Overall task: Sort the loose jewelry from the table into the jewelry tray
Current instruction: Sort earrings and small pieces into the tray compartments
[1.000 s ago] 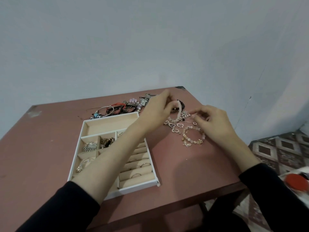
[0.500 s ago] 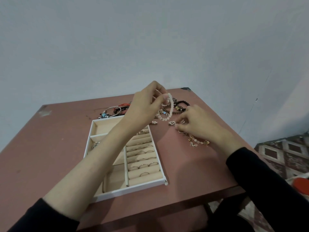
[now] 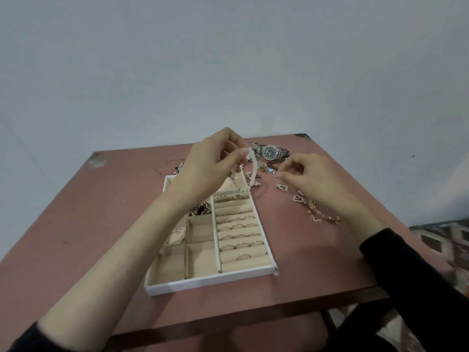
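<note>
While the left hand [image 3: 210, 161] holds a pale beaded bracelet [image 3: 252, 171] pinched between thumb and fingertips, the step in hand looks like carrying one piece from the loose pile to the jewelry tray [image 3: 210, 282]. In the head view the bracelet hangs over the tray's far right corner, above its far compartment, and its lower end is about level with the rim. The next move probably calls for lowering it into an open compartment, not the ring rolls [image 3: 238, 226], and letting go without the loop catching on the rim. The right hand [image 3: 307, 174] hovers near the surface's [image 3: 88, 224] far right corner, fingers curled and thumb meeting forefinger beside a heart-link chain [image 3: 297, 198]. Whether it holds anything I cannot tell. A watch [image 3: 270, 151] lies near the far edge.
</note>
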A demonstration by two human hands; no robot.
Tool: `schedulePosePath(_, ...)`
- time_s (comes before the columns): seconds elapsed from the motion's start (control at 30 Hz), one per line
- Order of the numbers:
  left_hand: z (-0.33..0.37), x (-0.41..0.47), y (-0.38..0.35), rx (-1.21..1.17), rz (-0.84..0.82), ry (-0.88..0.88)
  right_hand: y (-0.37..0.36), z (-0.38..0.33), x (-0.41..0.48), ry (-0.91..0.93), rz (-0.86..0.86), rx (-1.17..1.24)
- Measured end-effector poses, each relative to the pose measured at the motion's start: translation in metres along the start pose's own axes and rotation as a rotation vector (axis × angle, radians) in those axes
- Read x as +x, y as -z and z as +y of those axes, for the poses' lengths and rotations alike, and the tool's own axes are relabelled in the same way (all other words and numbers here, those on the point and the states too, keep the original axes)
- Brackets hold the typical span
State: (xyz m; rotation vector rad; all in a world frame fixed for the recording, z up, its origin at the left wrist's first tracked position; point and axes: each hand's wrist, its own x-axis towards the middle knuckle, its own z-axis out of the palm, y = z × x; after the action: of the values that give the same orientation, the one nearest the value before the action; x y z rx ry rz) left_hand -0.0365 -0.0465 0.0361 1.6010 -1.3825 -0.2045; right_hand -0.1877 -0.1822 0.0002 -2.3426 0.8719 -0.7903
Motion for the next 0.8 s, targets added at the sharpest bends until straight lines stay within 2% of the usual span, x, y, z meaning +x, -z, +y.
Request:
schedulePosePath(0.17, -0.005, -0.024, 0.027, 0.013, 0.005, 0.051, -0.011, -0.037, -0.012, 0.045, 0.004, 0.296)
schedulePosePath(0.33, -0.016, -0.053, 0.057, -0.005, -0.044, 0.104, -0.035, -0.064, -0.021, 0.066, -0.071, 0.443)
schedulePosePath(0.43, -0.021, -0.069, 0.073, -0.004, -0.129, 0.143, -0.046, -0.077, -0.027, 0.093, -0.121, 0.451)
schedulePosePath(0.63, -0.017, -0.093, 0.088, -0.176, -0.225, 0.209, -0.064, -0.093, -0.032, 0.167, -0.166, 0.407)
schedulePosePath(0.8, -0.016, -0.098, 0.093, -0.148, -0.184, 0.206, -0.072, -0.097, -0.036, 0.19, -0.167, 0.378)
